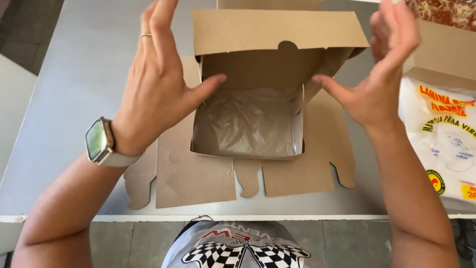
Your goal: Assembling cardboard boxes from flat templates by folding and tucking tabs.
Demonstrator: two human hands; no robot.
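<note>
On the grey table, a cardboard box lined with clear film is being folded up from flat. Both the left hand and right hand are spread wide, empty, thumbs touching its side walls; those walls want pressing inward.

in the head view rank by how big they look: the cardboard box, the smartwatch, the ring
1. cardboard box, easily the largest
2. smartwatch on the left wrist, though nearer the camera than the box
3. ring on a left-hand finger, smallest
</note>
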